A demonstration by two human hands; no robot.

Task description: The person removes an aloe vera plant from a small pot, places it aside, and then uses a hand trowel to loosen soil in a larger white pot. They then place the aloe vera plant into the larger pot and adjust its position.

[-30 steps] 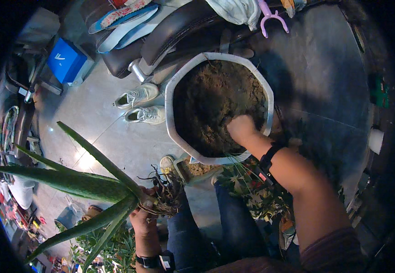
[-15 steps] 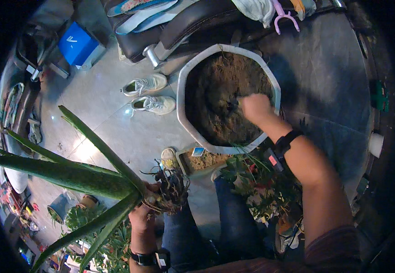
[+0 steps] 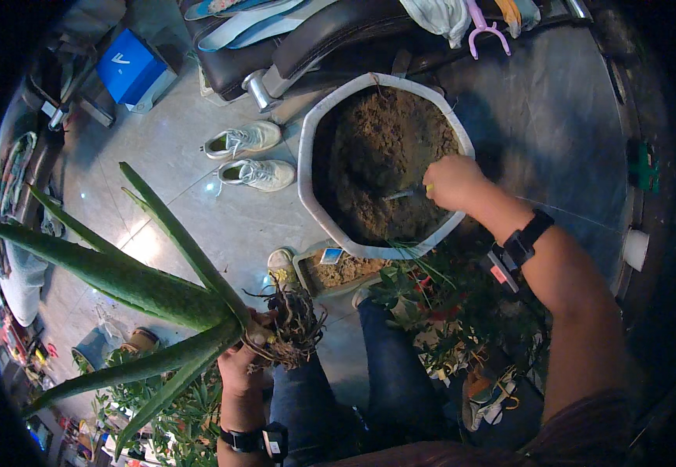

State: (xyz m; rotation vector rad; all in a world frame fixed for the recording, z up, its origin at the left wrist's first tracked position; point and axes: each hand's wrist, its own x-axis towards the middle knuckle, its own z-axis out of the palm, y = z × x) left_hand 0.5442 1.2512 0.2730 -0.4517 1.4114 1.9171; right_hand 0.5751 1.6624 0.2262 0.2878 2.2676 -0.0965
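My left hand (image 3: 243, 359) is closed round the base of a large aloe plant (image 3: 159, 300). Its thick green leaves spread to the left, and its bare, tangled roots (image 3: 297, 325) point right, above my knees. Over an eight-sided white-rimmed planter (image 3: 307, 167), my right hand (image 3: 456, 185) is in a fist round a small digging tool (image 3: 402, 194). A yellow bit of handle shows at the fist, and a thin grey metal end points left over the soil (image 3: 388, 132). The tool's exact kind is hard to make out. A hollow shows in the soil.
White sneakers (image 3: 256, 175) stand left of the planter. A shallow tray of sandy soil (image 3: 349, 274) lies near my feet, with leafy plants (image 3: 462, 311) to its right. Beyond the planter is a dark padded bench (image 3: 338, 39); a blue box (image 3: 131, 68) sits far left.
My right hand has drawn back a little to the right, and the tool's metal end now shows above the soil. The aloe has tilted slightly in my left hand.
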